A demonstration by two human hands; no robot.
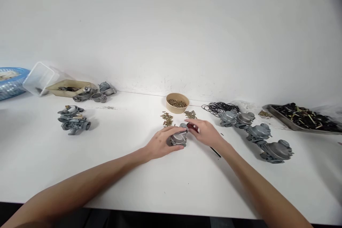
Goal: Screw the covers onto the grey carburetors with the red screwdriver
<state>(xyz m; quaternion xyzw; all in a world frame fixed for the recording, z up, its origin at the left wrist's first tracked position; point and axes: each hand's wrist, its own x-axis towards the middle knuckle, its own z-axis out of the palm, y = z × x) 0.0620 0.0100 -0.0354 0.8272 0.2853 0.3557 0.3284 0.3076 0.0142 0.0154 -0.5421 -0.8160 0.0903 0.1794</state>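
Note:
My left hand [161,142] is wrapped round a grey metal gas regulator [179,138] that stands on the white table, its thumb and fingers on either side of the round body. At the regulator's right side my right hand [203,131] is closed, fingertips close to its upper edge. A dark red handle [192,127] shows inside the right hand. Below that wrist a thin black shaft [215,152] sticks out, apparently of the same screwdriver; the part between is hidden. Two small piles of brass-coloured screws, a left pile [167,119] and a right pile [190,114], lie just beyond.
Behind stands a paper bowl [177,96] of screws. To the right lie several regulators [276,149], black rubber rings [220,107] and a metal tray [291,124] of black parts. On the left are metal bodies [73,123], a beige tray [60,92], a clear box [40,78] and a blue basket [24,74].

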